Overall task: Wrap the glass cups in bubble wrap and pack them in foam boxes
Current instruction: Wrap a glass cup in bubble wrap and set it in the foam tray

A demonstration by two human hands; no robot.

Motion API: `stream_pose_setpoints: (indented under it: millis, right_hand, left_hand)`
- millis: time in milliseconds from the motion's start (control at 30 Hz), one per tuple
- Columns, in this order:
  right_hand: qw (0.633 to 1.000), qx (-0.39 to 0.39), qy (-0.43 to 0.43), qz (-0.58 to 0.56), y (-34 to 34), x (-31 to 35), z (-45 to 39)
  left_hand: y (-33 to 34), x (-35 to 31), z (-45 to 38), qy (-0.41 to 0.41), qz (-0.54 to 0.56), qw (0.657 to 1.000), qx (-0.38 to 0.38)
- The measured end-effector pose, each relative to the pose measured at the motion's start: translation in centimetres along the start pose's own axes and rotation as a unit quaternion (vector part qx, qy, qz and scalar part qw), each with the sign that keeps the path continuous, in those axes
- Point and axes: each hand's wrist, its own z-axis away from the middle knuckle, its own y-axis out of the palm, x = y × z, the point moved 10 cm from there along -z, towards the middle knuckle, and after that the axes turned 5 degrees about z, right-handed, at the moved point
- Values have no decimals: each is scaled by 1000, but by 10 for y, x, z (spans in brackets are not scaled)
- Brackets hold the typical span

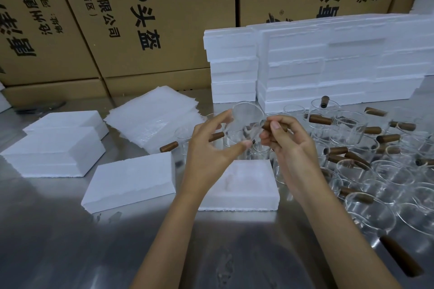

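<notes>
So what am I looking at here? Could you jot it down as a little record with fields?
Setting: metal table with cardboard cartons behind
Held item: one glass cup, lifted above the table, not yet wrapped
Right hand: grips the cup's brown handle
Left hand: fingers and thumb span the glass
Wrapping: stack of bubble wrap to the left
Boxes: open foam box below the hands, foam lid beside it, foam boxes stacked behind
Waiting: many unwrapped cups on the right

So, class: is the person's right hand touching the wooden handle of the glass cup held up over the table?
Touching. The head view shows the right hand pinching the brown wooden handle of the raised glass cup, thumb and fingers curled around it.
</notes>
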Motion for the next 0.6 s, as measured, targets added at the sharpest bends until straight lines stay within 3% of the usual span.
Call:
stream_pose_setpoints:
  millis: [200,467,600]
  right_hand:
    - [996,9,-10,91,4,1,3]
    - [986,-46,36,154,-5,-12,4]
    - [985,-38,56,158,-4,-15,5]
  left_hand:
    - [-13,-6,5,-10,72,993,-97]
    - [-3,-19,11,53,-128,984,-112]
    - [-5,-18,12,52,-142,980,-132]
